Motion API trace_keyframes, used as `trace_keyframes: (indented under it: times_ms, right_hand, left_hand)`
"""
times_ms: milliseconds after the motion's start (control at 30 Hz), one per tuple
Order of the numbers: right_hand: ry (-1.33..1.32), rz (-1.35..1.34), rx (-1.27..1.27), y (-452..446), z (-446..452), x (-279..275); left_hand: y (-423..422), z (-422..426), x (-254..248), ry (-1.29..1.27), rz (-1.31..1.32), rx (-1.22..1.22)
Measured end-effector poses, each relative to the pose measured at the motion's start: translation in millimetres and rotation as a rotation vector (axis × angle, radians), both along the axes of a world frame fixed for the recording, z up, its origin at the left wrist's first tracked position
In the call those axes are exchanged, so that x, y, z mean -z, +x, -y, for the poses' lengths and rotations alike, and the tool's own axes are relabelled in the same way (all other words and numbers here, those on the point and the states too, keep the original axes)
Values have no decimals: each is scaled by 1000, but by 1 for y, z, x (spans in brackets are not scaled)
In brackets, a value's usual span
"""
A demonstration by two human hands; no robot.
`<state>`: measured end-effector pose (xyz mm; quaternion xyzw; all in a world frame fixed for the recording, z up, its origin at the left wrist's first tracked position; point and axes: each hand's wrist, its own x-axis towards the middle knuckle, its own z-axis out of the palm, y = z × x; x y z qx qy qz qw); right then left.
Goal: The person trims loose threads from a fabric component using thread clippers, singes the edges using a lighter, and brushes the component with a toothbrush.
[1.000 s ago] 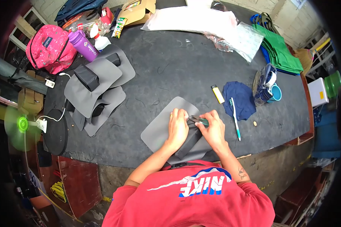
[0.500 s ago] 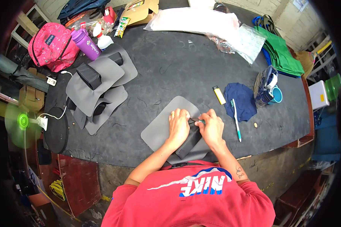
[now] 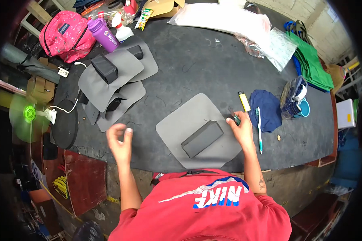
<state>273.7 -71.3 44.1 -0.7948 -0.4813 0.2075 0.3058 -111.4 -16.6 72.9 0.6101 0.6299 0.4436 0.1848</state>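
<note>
A grey rounded panel (image 3: 173, 127) lies flat on the dark table in front of me, with a black box-shaped pocket (image 3: 202, 139) standing up from its middle. My right hand (image 3: 242, 129) is at the panel's right edge, its fingers closed around small thread snips (image 3: 237, 119) with a green handle and a dark pointed tip. Well left of the panel, my left hand (image 3: 120, 145) hovers near the table's front edge, thumb and curled fingers apart. I see nothing held in it.
Similar grey panels (image 3: 124, 66) with black pockets are piled at left, near a purple bottle (image 3: 103, 35). A small green fan (image 3: 29, 113) is beside the table. On the right are a yellow lighter (image 3: 244, 101), toothbrush (image 3: 260, 130), navy cloth (image 3: 268, 110) and blue cup (image 3: 303, 108).
Both hands have come off the black pocket. My left hand has moved far left, while my right has shifted slightly right with the snips. The panel now lies uncovered.
</note>
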Motion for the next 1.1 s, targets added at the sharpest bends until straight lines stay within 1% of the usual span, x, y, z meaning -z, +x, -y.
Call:
trace_keyframes:
  times_ms: [67,133,200,233,300,333,367,400,433,467,533,567,600,667,700,733,800,833,867,933,967,1000,1067,1100]
  right_hand:
    - [-33,-1,-19,-4,-6,0]
    - [-59,0,-35,-9,-12,6]
    - [51,-74,-89,-12,-16,22]
    - [97,-96,-82,-16,-17,23]
    - [109,-103,-86,-16,-20,18]
    - [97,-117,-110,-12,-21,20]
    - [114,-109,-110,-8,-24,24]
    - [272,-404,-95,-5,-27,30]
    - [426,-699,-81,-6,-30,23]
    - [398,-849,-45,-2,-28,10]
    - [426,-1052,3,3,-30,-12]
    - [476,-1063,-9,2,-35,-17]
    - [480,-1062,-8,-2,-37,-15]
    - [536,-1032,104,-9,-42,-11]
    - [545,-1085,78,-12,-42,-13]
    - [540,-993,116,-15,-45,-14]
    - [647,-902,128,-20,-52,-12]
    - [627,-918,115,-20,-50,-16]
    - [578,-951,113,-19,-47,-21]
    - [626,-744,52,-21,-47,-33]
    - [600,-786,-34,-14,-49,-27]
    - [605,-785,-32,-14,-50,-33]
    - [693,-738,-41,-21,-53,-48]
    - [803,-780,51,-23,-58,-51]
  left_hand:
    - [16,20,2,-607,346,330]
    - [54,35,8,-972,576,630]
    - [73,36,47,-1062,442,796]
    - [87,38,50,-1052,440,805]
    - [113,32,51,-690,652,555]
    - [121,26,41,-672,653,562]
    - [127,22,27,-480,665,614]
    - [132,18,12,-293,673,663]
    - [130,13,0,-121,451,728]
    - [130,8,-9,-116,452,735]
    - [128,1,-19,-92,378,886]
    - [125,-3,-22,-162,336,952]
    - [129,-2,-19,-159,334,955]
    - [142,-3,-5,-691,1162,592]
    - [144,-7,-1,-737,1308,631]
    - [144,-10,1,-733,1306,649]
    - [140,-15,1,-1013,1559,677]
    - [137,-17,1,-1118,1678,757]
    - [137,-18,0,-1128,1668,774]
    - [140,-16,-17,-1150,1735,829]
    - [138,-18,-8,-1163,1706,789]
    - [138,-21,-1,-1165,1702,795]
    - [136,-25,7,-967,1420,661]
    - [138,-25,1,-872,1314,564]
